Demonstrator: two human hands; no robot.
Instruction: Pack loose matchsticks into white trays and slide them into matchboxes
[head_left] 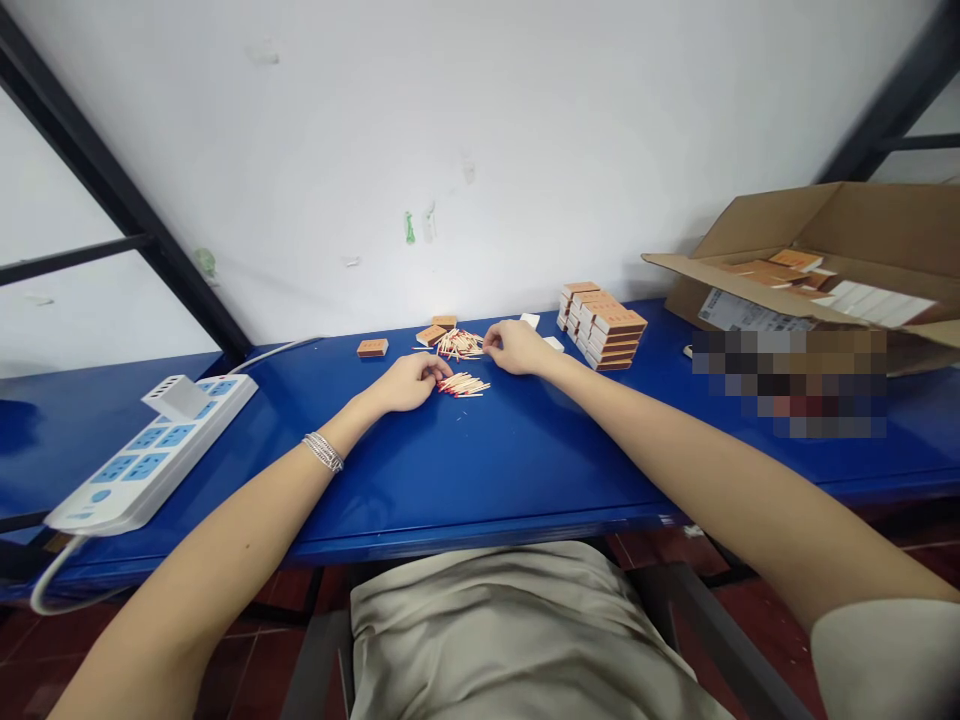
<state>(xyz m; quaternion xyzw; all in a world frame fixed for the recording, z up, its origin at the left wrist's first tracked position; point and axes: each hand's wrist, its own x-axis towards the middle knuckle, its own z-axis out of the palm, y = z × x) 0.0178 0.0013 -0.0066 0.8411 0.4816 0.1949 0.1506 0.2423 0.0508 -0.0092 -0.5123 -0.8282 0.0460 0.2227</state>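
My left hand [409, 382] rests on the blue table [487, 460], fingers curled at the near end of a small bundle of red-tipped matches [463, 385]. My right hand [516, 347] lies just behind, fingers pinched at the edge of a loose pile of matches [459, 343]. Two orange matchboxes [437, 331] sit at the far side of that pile, and a single one [372, 347] lies to the left. A small white box tray [554, 344] sits by my right wrist. A silver bracelet [323, 452] circles my left wrist.
A stack of several orange matchboxes [602, 325] stands right of my hands. An open cardboard carton [825, 270] with more boxes fills the far right. A white power strip [150, 450] with a plugged adapter lies at the left. A white wall backs the table.
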